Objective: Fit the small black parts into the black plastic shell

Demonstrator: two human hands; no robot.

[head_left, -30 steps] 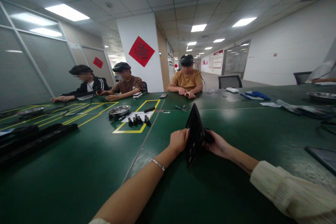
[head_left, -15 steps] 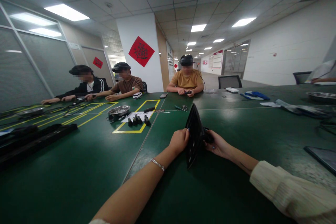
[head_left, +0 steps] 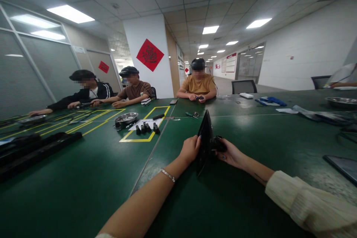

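Observation:
A thin black panel [head_left: 205,143], glossy on its left face, is held up on edge above the table, seen almost edge-on. My left hand [head_left: 191,148] is closed on its left side, thumb against the glossy face; a silvery bracelet circles that wrist. From the panel's right side sticks out a black mount-like part [head_left: 219,144], its exact shape hard to make out. Around this part my right hand [head_left: 229,153] is closed, partly hidden behind it. Neither hand touches anything else that I can see.
On the green table [head_left: 111,174], left of centre, are several black cylindrical parts [head_left: 145,128] on paper and a metal bowl [head_left: 126,118]. Pliers [head_left: 192,114] lie farther back. A long black tray [head_left: 36,152] sits left, a tablet-like slab [head_left: 341,168] right. Co-workers sit opposite.
The panel has turned slightly, so more of the mount on its right shows. Both my hands keep their hold. At far left, a co-worker has leaned and reached farther left.

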